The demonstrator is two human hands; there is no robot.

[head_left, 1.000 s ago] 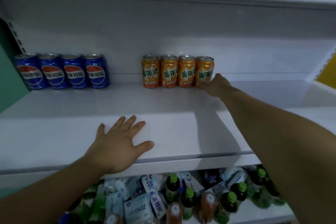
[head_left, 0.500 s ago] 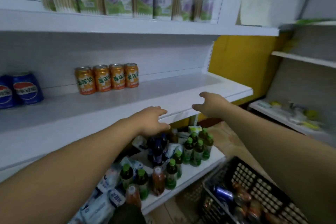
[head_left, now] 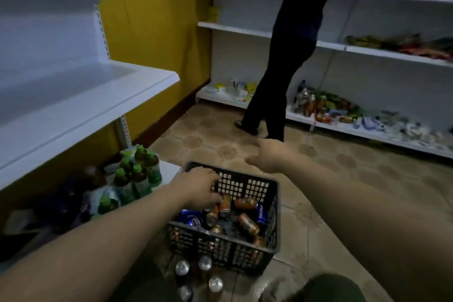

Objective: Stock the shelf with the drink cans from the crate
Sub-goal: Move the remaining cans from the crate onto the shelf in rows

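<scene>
A left hand (head_left: pixel 196 186) dips inside a black crate (head_left: pixel 247 185), fingers bent down onto the drinks; whether it grips one cannot be told. The right hand (head_left: pixel 267 154) hovers just beyond the crate's far rim, loosely curled, holding nothing. Orange cans (head_left: pixel 247 224) and blue cans (head_left: pixel 192 219) lie jumbled below the left hand. Silver-topped cans (head_left: pixel 205 262) stand on the floor (head_left: pixel 318 216) nearer the wearer. Left of the left hand stand green-capped bottles (head_left: pixel 137 174), the white shelf (head_left: pixel 98 95) above them. Beyond the right hand stands a second person (head_left: pixel 282 56).
</scene>
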